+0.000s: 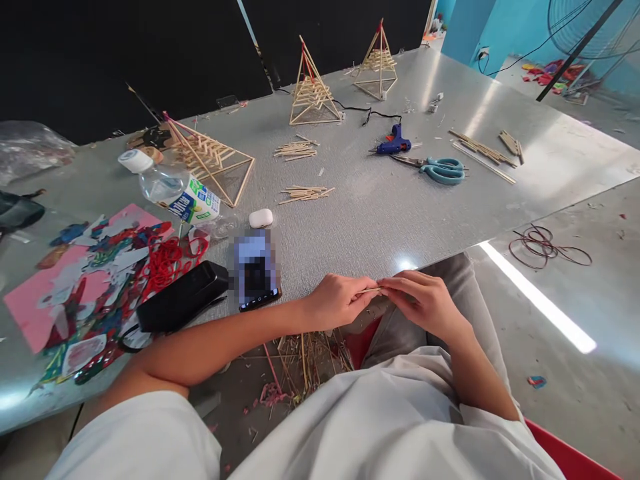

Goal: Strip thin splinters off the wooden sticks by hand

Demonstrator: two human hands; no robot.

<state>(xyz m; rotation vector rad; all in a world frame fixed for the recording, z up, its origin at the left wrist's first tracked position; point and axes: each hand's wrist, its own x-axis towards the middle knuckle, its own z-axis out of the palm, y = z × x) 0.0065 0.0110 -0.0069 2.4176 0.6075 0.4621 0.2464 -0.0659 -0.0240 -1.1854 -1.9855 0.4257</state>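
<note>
The left hand (336,301) and right hand (425,303) pinch a thin wooden stick (369,291) by the table's (350,230) near edge, a smartphone (257,270) lying to their left.

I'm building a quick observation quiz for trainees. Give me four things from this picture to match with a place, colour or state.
1. thin stick
2. scissors
3. small white case
4. bottle

A. teal handles
B. white cap on
C. between left hand and right hand
D. just beyond the phone

Pairs: 1-C, 2-A, 3-D, 4-B
</note>
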